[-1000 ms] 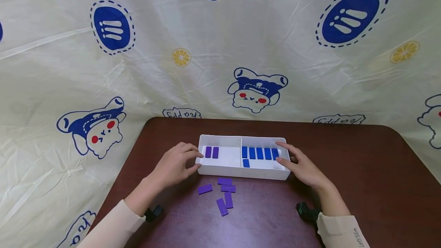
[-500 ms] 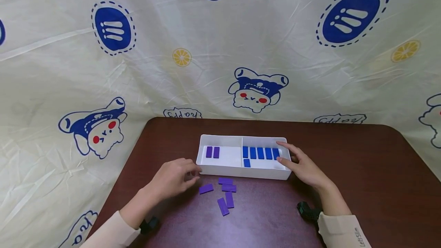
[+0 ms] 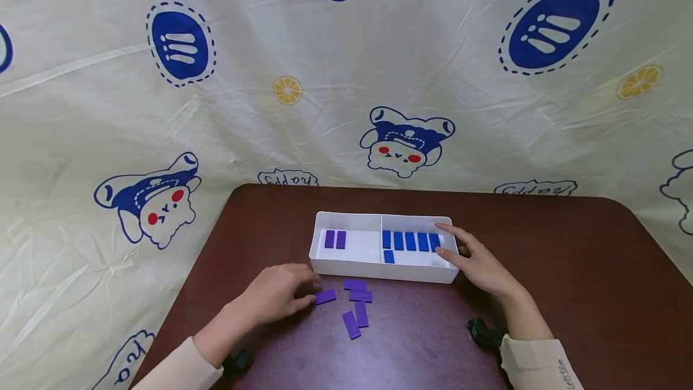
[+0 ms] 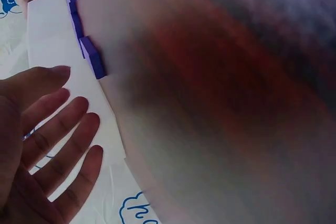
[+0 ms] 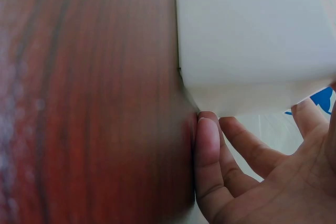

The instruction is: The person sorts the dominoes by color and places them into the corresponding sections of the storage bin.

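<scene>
My left hand (image 3: 284, 294) is low over the table, its fingertips beside a purple tile (image 3: 326, 297). In the left wrist view the left hand (image 4: 52, 140) has its fingers loosely spread, with nothing held; a purple tile (image 4: 93, 59) lies beyond the thumb. My right hand (image 3: 482, 263) holds the right end of a white two-compartment box (image 3: 379, 269), thumb and index finger reaching over the rim. Its other fingers (image 5: 207, 145) are against the outside of the end wall in the right wrist view. Two purple tiles (image 3: 341, 239) stand in the left compartment; several blue tiles (image 3: 410, 241) fill part of the right one.
More purple tiles (image 3: 360, 296) lie scattered on the brown table (image 3: 422, 330) in front of the box. A patterned white sheet (image 3: 325, 47) hangs behind the table's far edge. Dark wrist devices (image 3: 482, 333) show beneath the forearms.
The left hand has left the box's left end and come down and nearer, to the leftmost loose purple tile. The right hand stays on the box.
</scene>
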Available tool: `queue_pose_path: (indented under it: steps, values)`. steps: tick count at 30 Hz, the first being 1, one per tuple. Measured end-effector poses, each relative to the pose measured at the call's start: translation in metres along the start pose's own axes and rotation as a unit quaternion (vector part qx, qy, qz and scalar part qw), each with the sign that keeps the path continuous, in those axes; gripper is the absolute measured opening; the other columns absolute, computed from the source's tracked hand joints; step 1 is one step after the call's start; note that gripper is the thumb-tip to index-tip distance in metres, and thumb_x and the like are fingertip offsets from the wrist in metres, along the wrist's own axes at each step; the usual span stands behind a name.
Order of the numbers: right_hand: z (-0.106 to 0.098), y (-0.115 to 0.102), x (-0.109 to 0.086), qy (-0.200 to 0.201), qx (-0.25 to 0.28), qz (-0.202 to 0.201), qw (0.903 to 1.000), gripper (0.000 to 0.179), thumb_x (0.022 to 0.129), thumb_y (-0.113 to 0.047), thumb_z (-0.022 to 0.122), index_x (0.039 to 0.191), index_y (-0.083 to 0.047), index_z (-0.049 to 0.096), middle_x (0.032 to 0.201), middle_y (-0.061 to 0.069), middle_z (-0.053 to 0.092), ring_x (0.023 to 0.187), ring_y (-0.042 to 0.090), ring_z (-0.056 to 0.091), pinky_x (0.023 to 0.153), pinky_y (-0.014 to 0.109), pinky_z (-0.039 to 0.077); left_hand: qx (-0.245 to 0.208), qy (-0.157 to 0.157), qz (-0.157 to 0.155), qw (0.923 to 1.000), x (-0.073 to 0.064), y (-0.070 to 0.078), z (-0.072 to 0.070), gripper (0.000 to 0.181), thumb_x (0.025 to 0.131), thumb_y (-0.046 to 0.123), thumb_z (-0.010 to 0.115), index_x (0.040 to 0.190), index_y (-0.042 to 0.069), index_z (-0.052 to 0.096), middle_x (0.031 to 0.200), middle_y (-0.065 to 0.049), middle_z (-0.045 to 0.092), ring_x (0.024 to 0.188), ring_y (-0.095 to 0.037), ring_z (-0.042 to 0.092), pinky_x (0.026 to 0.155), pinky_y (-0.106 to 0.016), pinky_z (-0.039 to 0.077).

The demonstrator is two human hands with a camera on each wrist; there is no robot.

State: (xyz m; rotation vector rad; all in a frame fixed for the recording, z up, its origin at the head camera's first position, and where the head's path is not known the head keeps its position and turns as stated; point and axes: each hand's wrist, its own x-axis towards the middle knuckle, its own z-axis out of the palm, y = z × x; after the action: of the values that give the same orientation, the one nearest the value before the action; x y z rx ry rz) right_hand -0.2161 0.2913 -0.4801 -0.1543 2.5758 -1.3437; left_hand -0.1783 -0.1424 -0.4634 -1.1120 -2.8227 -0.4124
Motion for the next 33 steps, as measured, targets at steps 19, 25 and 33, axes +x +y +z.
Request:
queue_pose_path:
  steps: [19,25,33]
  values:
    - [0.000,-0.001,-0.001,0.002,0.002,0.002,1.0000,0.070,0.101,-0.049,0.062,0.163,-0.032,0.032,0.167,0.024,0.024,0.132,0.046,0.045,0.099,0.065,0.048,-0.002,-0.056,0.002,0.9984,0.000,0.008,0.008,0.033,0.090,0.032,0.080,0.121,0.021,0.076,0.105,0.009,0.075,0.091,-0.004,0.065,0.081,-0.030,0.058]
    - [0.000,0.000,0.000,0.003,0.001,0.002,1.0000,0.070,0.101,-0.049,0.062,0.163,-0.032,0.032,0.167,0.024,0.024,0.132,0.046,0.046,0.099,0.064,0.049,-0.001,-0.069,0.001,0.9976,0.004,0.010,0.009,0.037,0.090,0.031,0.081,0.125,0.020,0.074,0.108,0.009,0.075,0.095,-0.005,0.067,0.085,-0.031,0.058]
    - [0.000,0.001,0.000,0.003,0.002,-0.001,1.0000,0.069,0.102,-0.049,0.062,0.163,-0.034,0.032,0.166,0.023,0.026,0.130,0.044,0.047,0.097,0.060,0.050,-0.006,-0.087,-0.006,0.9962,0.013,0.012,0.010,0.041,0.087,0.034,0.082,0.126,0.023,0.073,0.094,0.012,0.068,0.085,-0.002,0.058,0.075,-0.026,0.054]
